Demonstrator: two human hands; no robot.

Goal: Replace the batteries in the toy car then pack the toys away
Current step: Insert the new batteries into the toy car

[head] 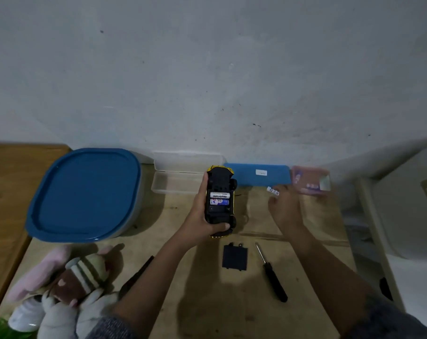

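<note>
Left hand [202, 214] grips the toy car [221, 199] upside down above the table [207, 302] centre, fingers wrapped along its left side, thumb across its near end. Two batteries [219, 198] sit in the open compartment. Right hand [284, 209] is raised toward the far edge, fingers curled, pinching a battery [272, 191]. Cover [234, 257] and screwdriver [271, 272] lie flat nearer the front edge.

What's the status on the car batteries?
Left hand grips upturned car, two batteries seated. Right hand holds third battery. Nothing blocking.
</note>
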